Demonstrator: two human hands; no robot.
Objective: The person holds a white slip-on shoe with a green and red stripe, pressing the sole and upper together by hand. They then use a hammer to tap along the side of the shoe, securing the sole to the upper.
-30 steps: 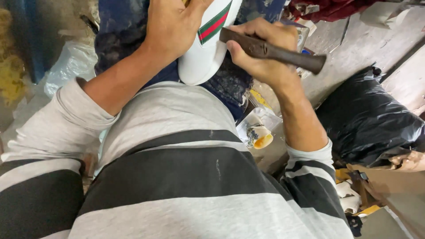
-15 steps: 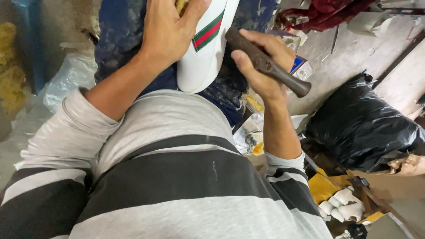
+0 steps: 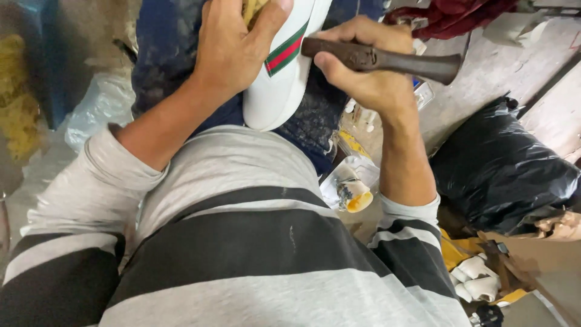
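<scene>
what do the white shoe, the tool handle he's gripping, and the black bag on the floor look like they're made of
Shoe: smooth white leather or synthetic, slight sheen, woven-looking green and red stripe. Handle: probably wood, dark brown, worn matte. Bag: thin plastic, glossy and crinkled.

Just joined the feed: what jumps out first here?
The white shoe with its green and red stripe, top centre on the lap, pinned under the left hand. Beside it the right hand grips a dark wooden handle pointing right. A black plastic bag bulks at right.
</scene>
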